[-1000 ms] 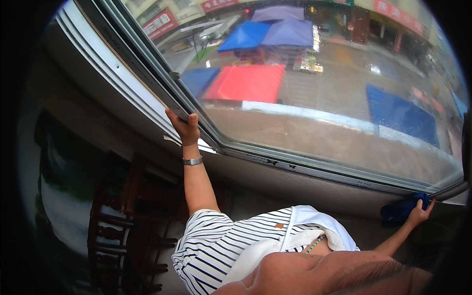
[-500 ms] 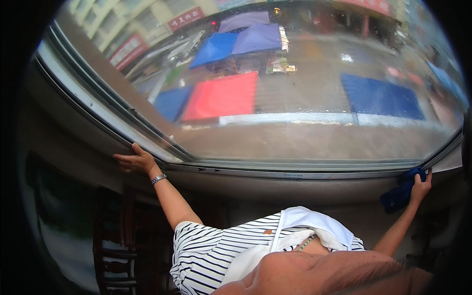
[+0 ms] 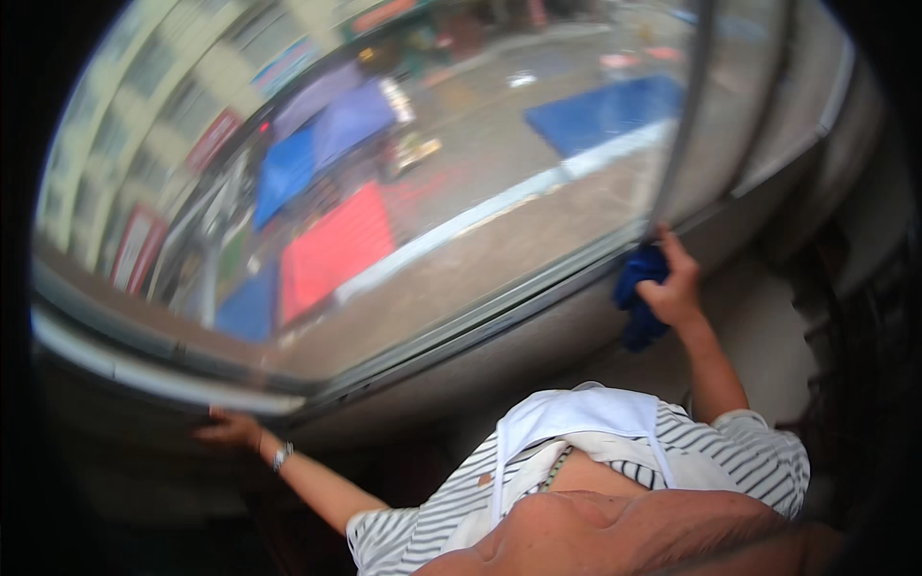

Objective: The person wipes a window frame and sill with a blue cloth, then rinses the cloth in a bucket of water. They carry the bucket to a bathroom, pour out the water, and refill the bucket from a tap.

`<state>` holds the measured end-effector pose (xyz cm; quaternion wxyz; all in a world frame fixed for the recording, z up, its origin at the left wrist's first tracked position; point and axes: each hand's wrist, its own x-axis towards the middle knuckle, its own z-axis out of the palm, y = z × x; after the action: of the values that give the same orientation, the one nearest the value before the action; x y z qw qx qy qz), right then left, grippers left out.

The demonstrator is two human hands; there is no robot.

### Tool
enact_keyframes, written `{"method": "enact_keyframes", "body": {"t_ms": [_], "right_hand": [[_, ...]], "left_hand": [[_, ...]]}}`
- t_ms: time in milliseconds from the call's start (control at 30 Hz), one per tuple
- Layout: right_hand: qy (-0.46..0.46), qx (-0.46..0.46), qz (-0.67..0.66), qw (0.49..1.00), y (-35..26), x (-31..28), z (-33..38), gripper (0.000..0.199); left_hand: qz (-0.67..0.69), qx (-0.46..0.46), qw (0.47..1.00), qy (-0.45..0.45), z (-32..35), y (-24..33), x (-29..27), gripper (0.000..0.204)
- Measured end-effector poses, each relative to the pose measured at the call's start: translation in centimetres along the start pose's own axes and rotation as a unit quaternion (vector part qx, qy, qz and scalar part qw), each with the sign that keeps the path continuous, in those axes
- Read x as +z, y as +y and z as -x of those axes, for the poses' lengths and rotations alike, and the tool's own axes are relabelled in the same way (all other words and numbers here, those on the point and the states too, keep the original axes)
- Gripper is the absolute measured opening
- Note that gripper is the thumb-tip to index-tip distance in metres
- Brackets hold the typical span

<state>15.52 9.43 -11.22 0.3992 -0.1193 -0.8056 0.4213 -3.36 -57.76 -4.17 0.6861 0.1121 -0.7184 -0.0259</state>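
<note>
My right hand (image 3: 674,285) grips a dark blue cloth (image 3: 642,296) at the right end of the window sill (image 3: 461,331), close to an upright bar of the window frame (image 3: 684,125). The cloth hangs bunched below the fingers. On the other side my left hand (image 3: 230,429), with a metal watch (image 3: 281,456) on its wrist, rests at the outer edge of the left part of the frame (image 3: 182,382). Its fingers are stretched out and somewhat blurred, with nothing in them. Between my arms stands the large window pane (image 3: 432,288).
Through the wet glass, a street shows below with a red canopy (image 3: 338,252), a blue canopy (image 3: 605,113) and purple canopies (image 3: 353,113). Dark wooden furniture (image 3: 845,355) stands at the right. A pale wall (image 3: 759,336) runs under the sill.
The view has swung to the right and tilted. Against the picture, my right hand with the cloth sits further left and higher, my left hand lower. The cloth stays in my right hand.
</note>
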Motion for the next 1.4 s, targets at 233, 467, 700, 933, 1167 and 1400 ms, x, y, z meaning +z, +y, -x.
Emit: {"method": "enact_keyframes", "body": {"t_ms": [233,467,700,933,1167,1400], "right_hand": [[-0.236,-0.117,-0.051,0.963,-7.1,10.7,7.4,0.097],[-0.462,-0.303,-0.176,0.815,-11.7,15.3,10.1,0.1],[-0.277,-0.05,-0.31,0.908,0.1,5.8,7.1,0.067],[0.106,0.14,-0.252,0.952,12.8,-15.4,3.7,0.039],[0.289,0.206,-0.263,0.897,21.8,-31.3,3.4,0.033],[0.34,0.23,-0.155,0.899,26.9,-35.4,3.0,0.031]], "left_hand": [[0.085,0.036,0.996,0.01,2.4,9.4,-6.2,0.068],[0.199,0.061,0.977,-0.048,4.7,15.6,-10.0,0.058],[0.252,0.125,0.954,-0.106,5.6,21.4,-15.9,0.048],[0.388,0.21,0.87,-0.22,8.0,35.0,-23.1,0.038],[0.674,0.24,0.675,-0.18,15.4,68.7,-26.2,0.019],[0.708,0.379,0.499,-0.326,21.4,95.5,-33.2,0.032]]}}
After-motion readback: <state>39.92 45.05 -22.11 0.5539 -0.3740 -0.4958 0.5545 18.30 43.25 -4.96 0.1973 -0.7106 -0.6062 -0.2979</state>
